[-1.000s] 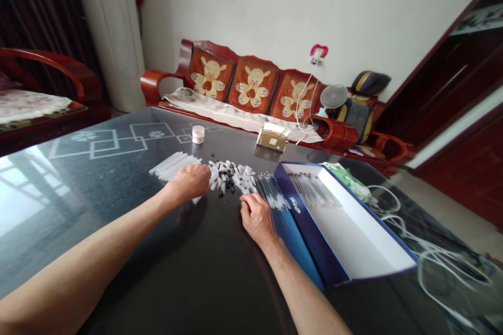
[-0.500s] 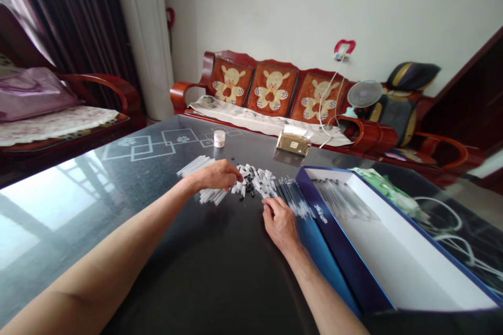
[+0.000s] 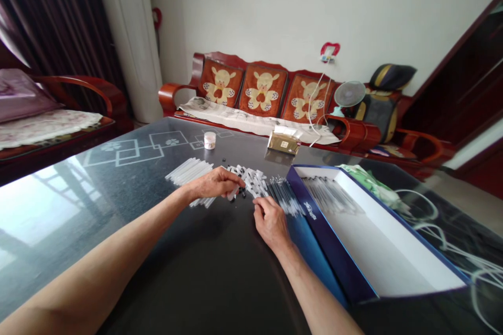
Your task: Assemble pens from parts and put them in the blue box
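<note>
I can't make out what the left hand [image 3: 216, 183] has at its fingertips; its curled fingers hide most of it, and that hand also covers part of the clear tubes [image 3: 188, 168]. Whether the right hand [image 3: 272, 222] grips one of the white pieces [image 3: 256, 180] is too small for me to tell. The lettering on the blue box [image 3: 334, 248] (pale squiggles from here) and the jar's [image 3: 209, 141] print defeat me. My right edge cuts off the white cables [image 3: 463, 257], my left edge the armchair [image 3: 112, 95].

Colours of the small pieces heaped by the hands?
Whitish and black, mixed: the heap of small pieces shows best in the current head view.
</note>
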{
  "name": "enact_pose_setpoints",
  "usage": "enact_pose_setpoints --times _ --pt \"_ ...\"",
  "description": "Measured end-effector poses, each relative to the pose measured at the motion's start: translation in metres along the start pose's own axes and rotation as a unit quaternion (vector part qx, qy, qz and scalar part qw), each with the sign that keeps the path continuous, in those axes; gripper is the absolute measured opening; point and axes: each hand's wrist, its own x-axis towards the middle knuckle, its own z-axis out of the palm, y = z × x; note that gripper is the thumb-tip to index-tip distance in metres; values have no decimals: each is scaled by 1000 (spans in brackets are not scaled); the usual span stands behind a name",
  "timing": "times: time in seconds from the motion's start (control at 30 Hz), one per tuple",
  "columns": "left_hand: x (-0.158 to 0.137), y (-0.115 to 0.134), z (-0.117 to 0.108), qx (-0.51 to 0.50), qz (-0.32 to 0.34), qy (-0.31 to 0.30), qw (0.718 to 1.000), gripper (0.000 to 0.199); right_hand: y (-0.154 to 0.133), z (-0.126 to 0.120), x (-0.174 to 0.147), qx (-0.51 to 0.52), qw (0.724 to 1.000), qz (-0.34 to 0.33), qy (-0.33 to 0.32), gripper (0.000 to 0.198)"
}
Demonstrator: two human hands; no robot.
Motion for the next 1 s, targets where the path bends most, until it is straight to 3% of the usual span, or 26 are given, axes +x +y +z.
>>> enact_pose_setpoints --times 0.07,0.13,0.27,0.37,0.43,0.53,0.73,1.0 --pt "0 0 1 45 55 26 997 34 -1 0 0 2 1000 1 1 22" --pt "2 -3 3 113 101 91 984 32 -3 1 0 5 1000 1 0 22" --pt "5 -9 9 266 136 227 927 26 -3 -1 0 -12 1000 1 20 22" --pt "5 -10 11 355 166 259 883 26 6 -9 1 -94 993 28 70 21" --pt "5 -9 12 378 187 260 869 29 17 -16 2 -164 981 55 92 17" --pt "6 -9 15 355 209 238 880 29 32 -23 0 -225 967 74 91 9" --pt "12 -21 30 312 215 177 908 39 39 -20 -3 -253 962 66 76 16" --pt "10 -22 49 277 150 132 940 37 32 -16 -1 -270 954 125 38 15"
